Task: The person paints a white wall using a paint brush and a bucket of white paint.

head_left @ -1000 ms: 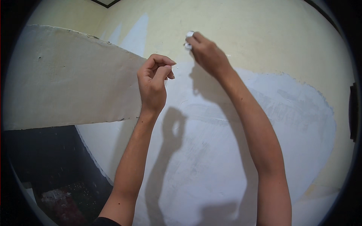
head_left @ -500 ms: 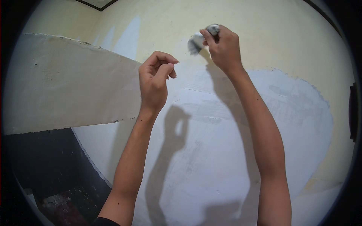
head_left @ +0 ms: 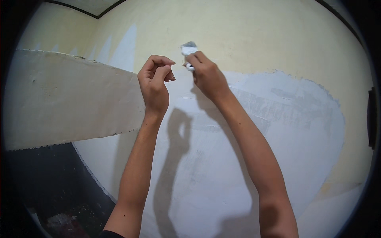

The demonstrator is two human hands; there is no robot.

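Observation:
My right hand (head_left: 210, 77) is closed around a putty knife (head_left: 190, 48) whose blade carries white and grey filler. The blade points up and lies against or very near the wall, by the upper border of a broad white filled patch (head_left: 222, 174); whether it touches I cannot tell. To its left, my left hand (head_left: 155, 85) is raised with the fingers curled and the thumb drawn in against them. Nothing shows between them. That hand appears to be in front of the wall, and its shadow falls on the white patch.
Pale yellow wall (head_left: 238, 35) surrounds the patch above and to the right. A beige slab-like panel (head_left: 75, 95) with rough edges juts in from the left, above a dark area (head_left: 47, 174). White pointed streaks (head_left: 125, 49) mark the wall beyond it. A dark object (head_left: 372, 119) sits at the right rim.
My right hand has moved left and down, turning the putty knife so its blade now points up. My left hand keeps its curled shape. The view has shifted slightly.

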